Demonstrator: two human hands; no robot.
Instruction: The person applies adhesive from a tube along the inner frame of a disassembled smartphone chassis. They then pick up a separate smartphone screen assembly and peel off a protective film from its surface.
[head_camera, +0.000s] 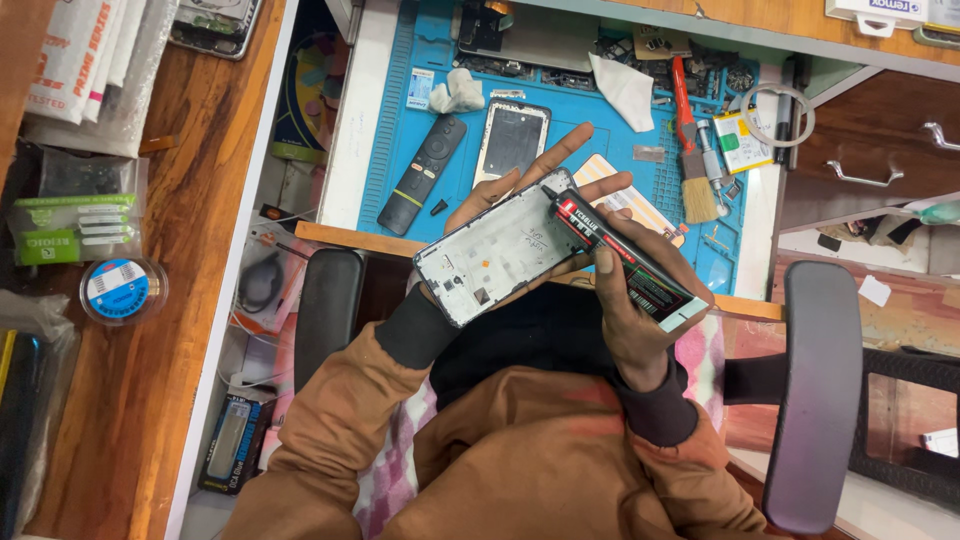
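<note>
head view: we see our left hand (520, 205) cradling a phone frame (497, 247) from beneath, fingers (560, 148) spread open and pointing to about 1 o'clock past its top edge. the frame lies bare side up, its long axis running from 7 o'clock to 1 o'clock, held above our lap just short of the table (385, 140).

our right hand (630, 300) has its fingers closed round a glue tube (620, 258), black with a red band. the tube lies from 4 o'clock, where its pale end sits, up to 10 o'clock, where the nozzle touches the frame's right edge near the upper corner. so the frame lies at 9 o'clock from the right hand, and tube and frame cross at a broad angle. the right hand is the one nearer that edge.

on the blue mat (580, 110), at 12 o'clock from both hands, rest a second phone (511, 140), a remote (422, 173) and a brush (692, 150).
</note>
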